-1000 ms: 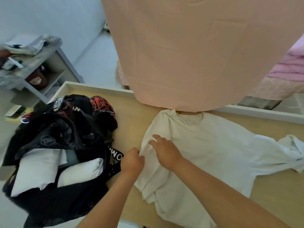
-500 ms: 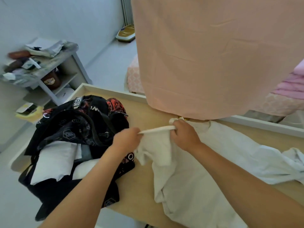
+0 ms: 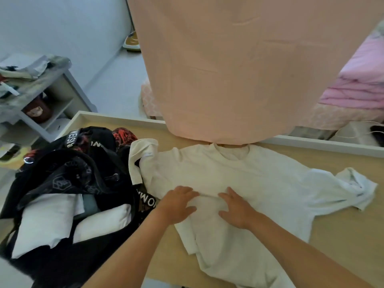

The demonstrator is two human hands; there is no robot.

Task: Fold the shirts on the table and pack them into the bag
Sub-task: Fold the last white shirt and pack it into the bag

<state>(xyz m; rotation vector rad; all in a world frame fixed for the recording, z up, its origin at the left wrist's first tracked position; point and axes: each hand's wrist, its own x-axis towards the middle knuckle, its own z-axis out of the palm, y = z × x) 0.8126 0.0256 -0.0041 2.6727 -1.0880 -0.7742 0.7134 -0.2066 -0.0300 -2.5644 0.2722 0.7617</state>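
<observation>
With folded shirts (image 3: 47, 221) already in the bag (image 3: 68, 173), we press our left hand (image 3: 176, 205) and right hand (image 3: 236, 210) flat, fingers spread, on the unfolded white shirt (image 3: 239, 175) spread on the table (image 3: 349, 235).

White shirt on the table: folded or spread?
Spread: white shirt lies flat on the table, sleeves out to both sides.

Left of the left hand (image 3: 176, 206) and its fingers (image 3: 185, 190), the black bag (image 3: 68, 177) stands close, and its strap and the shirt's turned-up sleeve (image 3: 141, 154) block that side. Ahead of the fingers the flat white shirt (image 3: 259, 183) leaves low passage up to the hanging peach cloth (image 3: 239, 69) over the table's raised rim (image 3: 322, 145). Right of the right hand (image 3: 239, 213), bare table (image 3: 342, 235) lies open below the crumpled sleeve (image 3: 357, 183).
</observation>
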